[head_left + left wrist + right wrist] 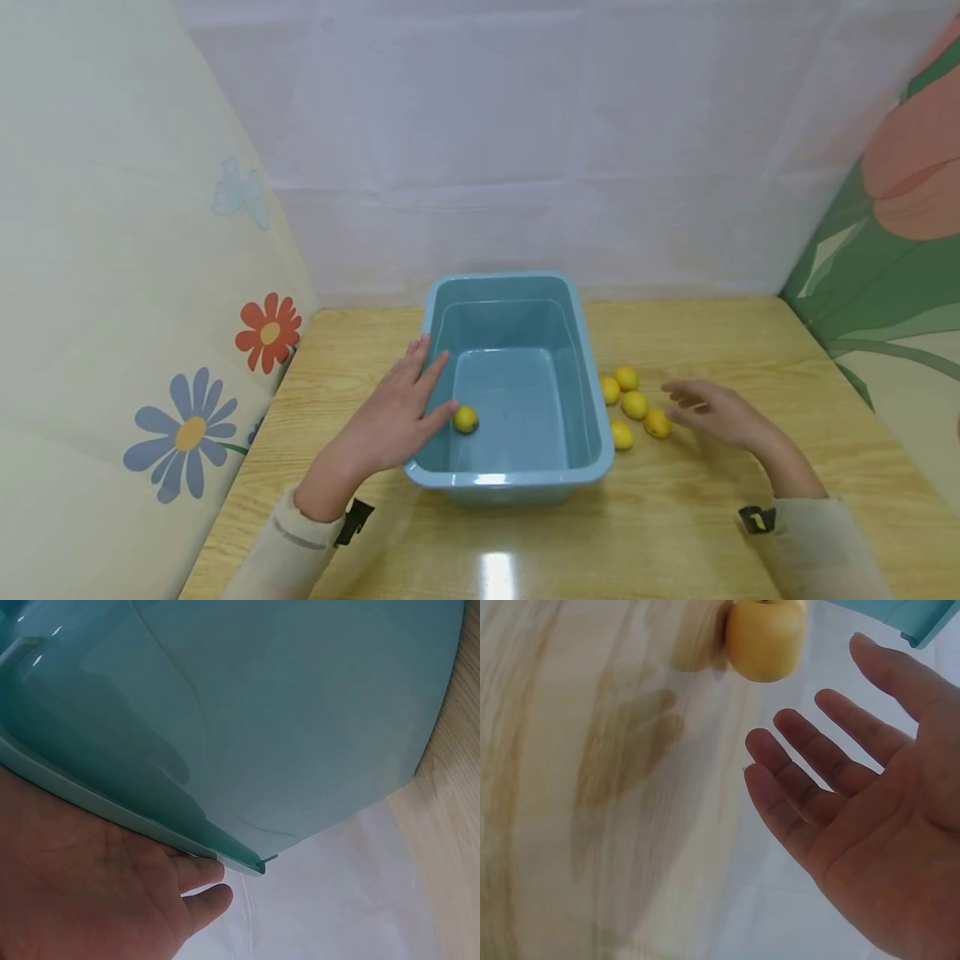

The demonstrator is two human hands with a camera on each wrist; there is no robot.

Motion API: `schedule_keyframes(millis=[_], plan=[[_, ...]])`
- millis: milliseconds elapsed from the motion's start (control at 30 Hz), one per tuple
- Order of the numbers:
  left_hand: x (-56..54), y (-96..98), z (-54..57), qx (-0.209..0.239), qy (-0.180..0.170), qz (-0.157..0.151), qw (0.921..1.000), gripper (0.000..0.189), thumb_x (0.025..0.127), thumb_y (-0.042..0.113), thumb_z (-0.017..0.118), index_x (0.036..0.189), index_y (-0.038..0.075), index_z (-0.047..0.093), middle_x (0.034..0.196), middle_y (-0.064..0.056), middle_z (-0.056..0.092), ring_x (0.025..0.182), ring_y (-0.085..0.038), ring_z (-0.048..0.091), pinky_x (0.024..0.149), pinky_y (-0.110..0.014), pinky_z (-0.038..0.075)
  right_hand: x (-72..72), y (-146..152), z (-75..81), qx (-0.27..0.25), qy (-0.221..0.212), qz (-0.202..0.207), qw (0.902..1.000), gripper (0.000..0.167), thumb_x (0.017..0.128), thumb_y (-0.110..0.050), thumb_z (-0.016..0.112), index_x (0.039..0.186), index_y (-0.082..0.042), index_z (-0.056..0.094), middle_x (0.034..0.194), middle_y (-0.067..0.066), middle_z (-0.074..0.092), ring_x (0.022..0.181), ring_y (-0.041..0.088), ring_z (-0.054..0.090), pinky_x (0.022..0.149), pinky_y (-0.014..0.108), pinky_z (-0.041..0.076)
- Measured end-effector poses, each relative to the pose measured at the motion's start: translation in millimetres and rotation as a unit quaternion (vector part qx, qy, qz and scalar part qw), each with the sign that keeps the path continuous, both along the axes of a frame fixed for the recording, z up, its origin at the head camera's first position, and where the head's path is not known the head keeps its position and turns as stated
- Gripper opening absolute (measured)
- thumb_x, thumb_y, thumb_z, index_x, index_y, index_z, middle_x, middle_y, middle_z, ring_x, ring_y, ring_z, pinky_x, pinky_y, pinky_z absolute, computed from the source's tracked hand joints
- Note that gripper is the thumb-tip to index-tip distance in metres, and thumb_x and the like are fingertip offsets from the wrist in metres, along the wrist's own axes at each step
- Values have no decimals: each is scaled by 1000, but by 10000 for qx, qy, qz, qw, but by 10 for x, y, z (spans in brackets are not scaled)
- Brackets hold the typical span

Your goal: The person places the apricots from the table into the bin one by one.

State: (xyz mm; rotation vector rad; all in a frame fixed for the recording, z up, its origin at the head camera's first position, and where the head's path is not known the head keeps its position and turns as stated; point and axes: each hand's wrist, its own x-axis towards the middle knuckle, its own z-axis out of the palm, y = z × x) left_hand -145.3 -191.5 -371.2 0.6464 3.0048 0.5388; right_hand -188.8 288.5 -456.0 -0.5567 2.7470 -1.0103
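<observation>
A blue plastic tub (592,417) stands on the wooden table (675,533). One yellow fruit (465,419) lies inside it near the left wall. My left hand (401,408) rests flat against the tub's left rim with straight fingers; in the left wrist view the palm (90,892) sits under the tub's edge (225,851). Several yellow fruits (634,405) lie on the table right of the tub. My right hand (712,410) hovers open just right of them, holding nothing. The right wrist view has one yellow fruit (766,639) beyond the spread fingers (810,765).
A white wall backs the table. A flowered panel (135,292) stands along the left side and another with a large tulip print (900,233) along the right. The table's front part shows a light glare (495,575).
</observation>
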Motion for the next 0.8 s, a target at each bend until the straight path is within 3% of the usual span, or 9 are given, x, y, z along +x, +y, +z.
schedule_keyframes(millis=[333,800], plan=[[2,-4,4,-24,-8,-15,10000,78,104,55,44,161,7,22,170,-17,2,157,-34,1,122,-59,17,-11,12,-89,342,-104,252,9990,50,97,-28,69,134,3,60,127,26,65,112,42,63,93,59,52],[6,4,10,-30,-35,26,10000,77,104,52,47,161,7,23,170,-17,3,157,-35,1,121,-60,17,-15,-53,-120,659,-347,144,9971,56,91,-34,75,133,1,62,133,28,61,123,49,55,101,65,43]])
